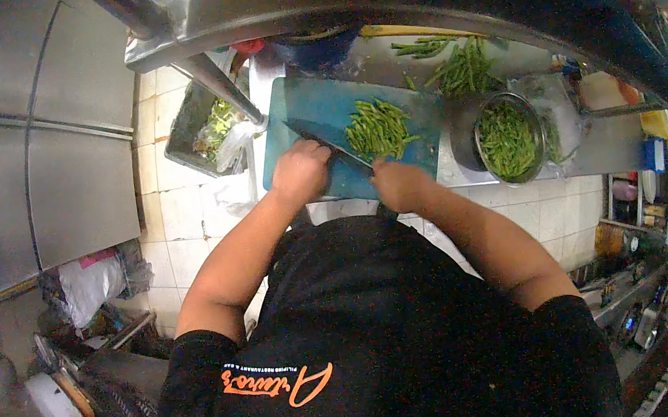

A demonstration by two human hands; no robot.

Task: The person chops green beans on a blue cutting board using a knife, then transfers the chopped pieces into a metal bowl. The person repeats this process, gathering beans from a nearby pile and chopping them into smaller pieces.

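My right hand (403, 185) grips the handle of a chef's knife (346, 152) over a blue-green cutting board (309, 97). The blade slants towards the board's far left, its tip near the left side. Close beside the blade, my left hand (301, 171) has its fingers curled; whether they hold anything is hidden. A pile of cut green beans (380, 129) lies on the board, beyond the knife and to its right. Right of the board, a metal bowl (537, 138) holds more cut green beans (506, 140).
Long whole green beans (464, 68) lie behind the bowl on the metal counter (602, 147). A metal shelf (301, 12) overhangs the work area, with a steel post (222, 91) at left. Below left stands a dark bin (183, 128) with green scraps and plastic.
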